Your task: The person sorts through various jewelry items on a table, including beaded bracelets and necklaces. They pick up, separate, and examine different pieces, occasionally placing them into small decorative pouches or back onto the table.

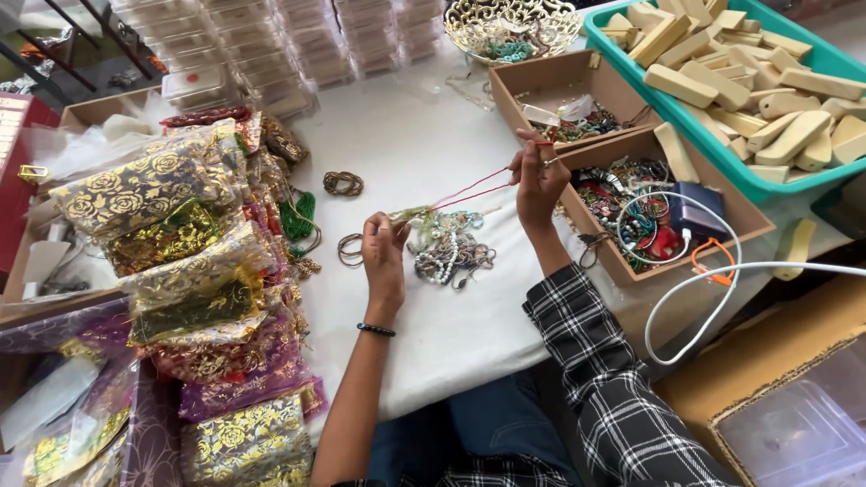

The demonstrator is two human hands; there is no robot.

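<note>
Pinching a thin red cord at both ends, your hands hold it stretched above the white desk. Your left hand has its grip closed on the cord's lower end, where a small greenish tassel hangs; a dark bead bracelet circles that wrist. Your right hand, up at 2 o'clock from the left, has its grip shut on the cord's upper end, the checked sleeve trailing back toward you.

Just below the cord lies a heap of beaded jewellery on the desk. At 3 o'clock from your right hand sit two cardboard trays of mixed beads and cords, with a white cable looping over the nearer one. Farther at 2 o'clock stands a teal bin of pale wooden blocks. At 9 o'clock, patterned gift pouches in gold, green and purple are piled along the desk edge.
</note>
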